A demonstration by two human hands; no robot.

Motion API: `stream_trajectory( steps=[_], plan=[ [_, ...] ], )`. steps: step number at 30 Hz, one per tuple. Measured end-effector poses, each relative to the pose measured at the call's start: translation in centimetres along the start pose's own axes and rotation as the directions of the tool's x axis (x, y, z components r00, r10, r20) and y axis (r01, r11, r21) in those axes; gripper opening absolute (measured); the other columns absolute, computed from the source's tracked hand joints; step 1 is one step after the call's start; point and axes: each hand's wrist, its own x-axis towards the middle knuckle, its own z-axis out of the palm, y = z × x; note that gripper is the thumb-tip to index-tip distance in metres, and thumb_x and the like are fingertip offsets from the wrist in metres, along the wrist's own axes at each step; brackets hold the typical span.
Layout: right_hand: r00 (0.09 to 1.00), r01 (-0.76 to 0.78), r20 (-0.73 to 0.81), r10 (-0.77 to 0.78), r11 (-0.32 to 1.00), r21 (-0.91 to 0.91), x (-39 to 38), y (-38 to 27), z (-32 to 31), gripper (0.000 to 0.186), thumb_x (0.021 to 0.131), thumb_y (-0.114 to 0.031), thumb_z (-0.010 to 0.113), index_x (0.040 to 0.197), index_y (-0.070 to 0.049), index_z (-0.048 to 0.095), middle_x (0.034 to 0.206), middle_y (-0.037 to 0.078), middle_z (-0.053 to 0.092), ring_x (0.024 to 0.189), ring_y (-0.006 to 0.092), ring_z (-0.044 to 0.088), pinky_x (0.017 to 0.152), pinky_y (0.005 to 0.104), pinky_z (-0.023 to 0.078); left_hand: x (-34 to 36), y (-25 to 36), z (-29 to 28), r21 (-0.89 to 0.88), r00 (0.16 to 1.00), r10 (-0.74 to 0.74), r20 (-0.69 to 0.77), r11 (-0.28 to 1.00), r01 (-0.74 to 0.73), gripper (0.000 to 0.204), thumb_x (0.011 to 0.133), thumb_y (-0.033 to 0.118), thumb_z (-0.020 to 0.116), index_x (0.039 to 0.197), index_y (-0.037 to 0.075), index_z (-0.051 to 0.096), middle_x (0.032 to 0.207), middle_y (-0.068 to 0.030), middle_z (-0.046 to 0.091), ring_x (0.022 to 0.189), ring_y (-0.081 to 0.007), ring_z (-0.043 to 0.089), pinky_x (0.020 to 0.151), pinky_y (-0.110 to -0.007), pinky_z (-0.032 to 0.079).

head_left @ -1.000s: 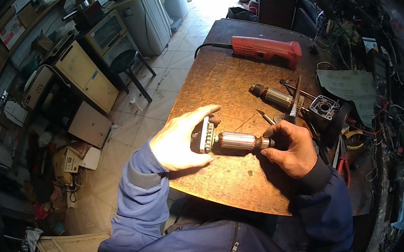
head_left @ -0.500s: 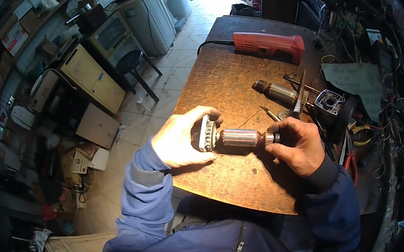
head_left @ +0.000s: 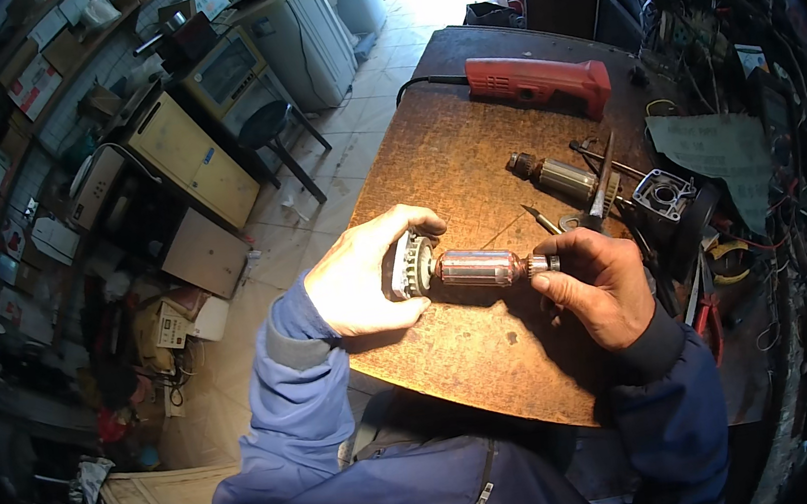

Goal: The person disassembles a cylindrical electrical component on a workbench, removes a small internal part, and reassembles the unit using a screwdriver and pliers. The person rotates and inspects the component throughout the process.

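Between my hands, over the wooden tabletop (head_left: 457, 356), lies a motor armature (head_left: 478, 269) with a shiny metal core and copper windings. My left hand (head_left: 356, 276) is closed round the finned fan and the pale metal end plate (head_left: 399, 266) at its left end. With thumb and fingertips, my right hand (head_left: 601, 286) pinches the commutator and bearing end. Just beyond, a second armature (head_left: 566, 179) rests on the table. Near it are a pointed tool (head_left: 545, 220) and a square metal housing part (head_left: 663, 194).
A red power tool body (head_left: 538, 81) with a black cord lies at the table's far side. Pliers with red handles (head_left: 708, 320), paper (head_left: 713, 150) and tangled wires crowd the right. A black stool (head_left: 267, 126) and a yellow cabinet (head_left: 194, 161) stand left, beyond the table.
The armature has turned slightly, its right end tipping a little lower to the left of my right fingers. My right hand's fingers have shifted on that end. The view has moved slightly.
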Motion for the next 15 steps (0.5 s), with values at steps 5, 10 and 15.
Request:
stream_trajectory(
  steps=[5,10,15],
  plan=[
    [0.999,0.037,-0.021,-0.036,0.999,0.016,-0.01,0.21,0.21,0.025,0.095,-0.004,0.075,0.115,0.007,0.065,0.086,0.007,0.072,0.070,0.0090,0.065,0.058,0.0235,0.051,-0.06,-0.04,-0.20,0.080,1.000,-0.021,0.004,0.997,0.021,0.061,0.067,0.013,0.086,0.122,0.000,0.062,0.113,-0.0114,0.069,0.101,-0.0180,0.067,0.091,-0.032,0.055],
    [1.000,0.014,-0.021,-0.013,0.999,0.032,-0.16,-0.30,0.38,0.025,0.094,0.000,0.075,0.115,0.007,0.065,0.089,0.007,0.072,0.070,0.0087,0.065,0.059,0.0227,0.051,-0.21,-0.13,-0.02,0.031,0.999,-0.051,-0.009,0.998,0.051,0.059,0.067,0.016,0.087,0.119,0.001,0.064,0.108,-0.0091,0.070,0.096,-0.0138,0.066,0.086,-0.029,0.056],
    [0.995,0.099,-0.026,-0.099,0.995,0.008,-0.15,0.05,0.30,0.024,0.091,0.004,0.075,0.113,0.006,0.067,0.088,0.006,0.071,0.069,0.0073,0.064,0.059,0.0223,0.050,0.06,0.68,-0.03,0.025,0.998,-0.068,-0.005,0.997,0.069,0.058,0.067,0.015,0.085,0.119,0.001,0.064,0.110,-0.0108,0.070,0.098,-0.0171,0.068,0.088,-0.032,0.056]
  ],
)
